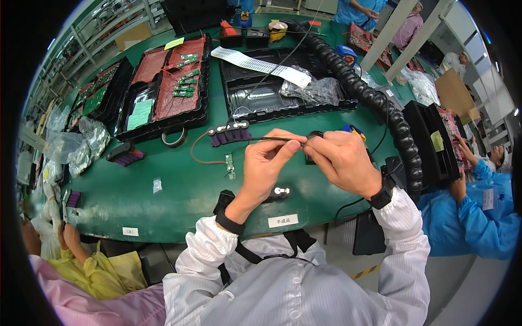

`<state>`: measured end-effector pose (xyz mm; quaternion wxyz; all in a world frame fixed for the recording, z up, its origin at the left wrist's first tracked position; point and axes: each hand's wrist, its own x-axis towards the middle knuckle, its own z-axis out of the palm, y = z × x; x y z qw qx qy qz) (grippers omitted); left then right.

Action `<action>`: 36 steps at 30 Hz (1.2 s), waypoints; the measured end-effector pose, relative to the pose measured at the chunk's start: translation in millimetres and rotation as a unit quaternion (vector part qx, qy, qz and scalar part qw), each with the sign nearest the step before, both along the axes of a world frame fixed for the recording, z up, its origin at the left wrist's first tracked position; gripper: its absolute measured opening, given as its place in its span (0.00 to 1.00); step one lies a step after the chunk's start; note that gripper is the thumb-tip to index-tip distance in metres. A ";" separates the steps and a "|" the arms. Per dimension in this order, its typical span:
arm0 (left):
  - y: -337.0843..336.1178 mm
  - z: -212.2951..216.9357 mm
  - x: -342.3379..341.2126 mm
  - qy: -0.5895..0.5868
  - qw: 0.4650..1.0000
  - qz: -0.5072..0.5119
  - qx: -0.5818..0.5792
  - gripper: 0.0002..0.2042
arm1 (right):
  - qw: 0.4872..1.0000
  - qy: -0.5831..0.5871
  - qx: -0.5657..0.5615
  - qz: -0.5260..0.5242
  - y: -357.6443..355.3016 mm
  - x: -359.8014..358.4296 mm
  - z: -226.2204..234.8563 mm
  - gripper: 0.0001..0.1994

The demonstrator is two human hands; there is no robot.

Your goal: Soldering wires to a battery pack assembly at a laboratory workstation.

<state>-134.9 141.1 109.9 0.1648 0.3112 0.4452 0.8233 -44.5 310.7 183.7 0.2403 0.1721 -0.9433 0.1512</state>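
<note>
Over the middle of the green table, my left hand (270, 163) is closed in a pinch on a black wire (267, 139). That wire runs left to a purple battery pack (229, 134) with white-topped ends. Its fingertips meet those of my right hand (343, 160), which is closed around a dark, rounded thing (314, 134) mostly hidden by the fingers. A red wire (193, 149) loops from the pack down to a small green circuit board (230, 166) beside my left hand. Another battery pack (278, 194) lies below my wrists, partly covered.
Black cases (202, 111) with circuit boards and red bubble wrap stand at the back left. A ribbed black hose (375, 98) crosses the right side. A tape roll (174, 138) and another battery pack (126, 154) lie left. Co-workers' hands (461, 157) are at both sides.
</note>
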 end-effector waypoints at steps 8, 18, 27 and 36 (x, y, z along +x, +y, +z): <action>-0.9 -7.2 5.1 0.009 0.999 0.032 -0.021 0.08 | 0.999 0.026 0.036 -0.006 -2.7 -4.1 -11.1 0.07; -5.8 -0.9 7.2 0.096 0.986 0.111 -0.075 0.04 | 0.996 0.082 0.037 0.017 -1.0 -3.3 -14.8 0.10; -0.4 -2.9 13.7 0.035 0.995 0.079 -0.058 0.05 | 0.989 0.118 -0.078 0.033 6.5 7.6 -15.9 0.06; -4.0 -3.3 18.0 -0.017 0.996 0.086 -0.014 0.05 | 0.988 0.134 -0.072 0.017 3.7 18.9 -12.8 0.06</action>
